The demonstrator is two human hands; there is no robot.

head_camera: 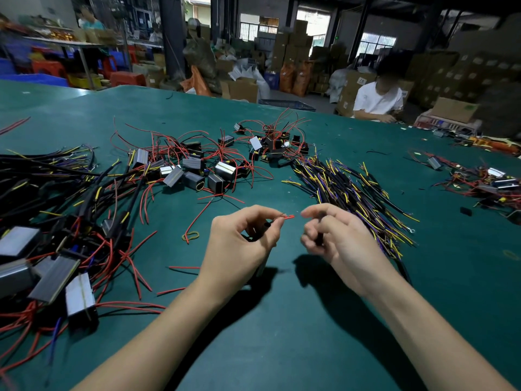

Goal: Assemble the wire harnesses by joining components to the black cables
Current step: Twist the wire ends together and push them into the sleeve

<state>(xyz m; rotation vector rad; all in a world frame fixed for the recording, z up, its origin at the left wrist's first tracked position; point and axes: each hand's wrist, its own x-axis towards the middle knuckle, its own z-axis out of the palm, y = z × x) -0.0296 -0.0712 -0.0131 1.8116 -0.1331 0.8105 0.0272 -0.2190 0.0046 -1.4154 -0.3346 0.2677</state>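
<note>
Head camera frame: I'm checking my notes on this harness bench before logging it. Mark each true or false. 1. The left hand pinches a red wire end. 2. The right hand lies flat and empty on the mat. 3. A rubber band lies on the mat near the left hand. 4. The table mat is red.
1. True: the left hand pinches the red wire end.
2. False: the right hand is raised, curled around a black cable.
3. True: the rubber band lies there.
4. False: the mat is green.

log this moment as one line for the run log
left hand: pinching thin red wire tip | right hand: closed on black cable | ends apart, not joined | above green table mat
</note>
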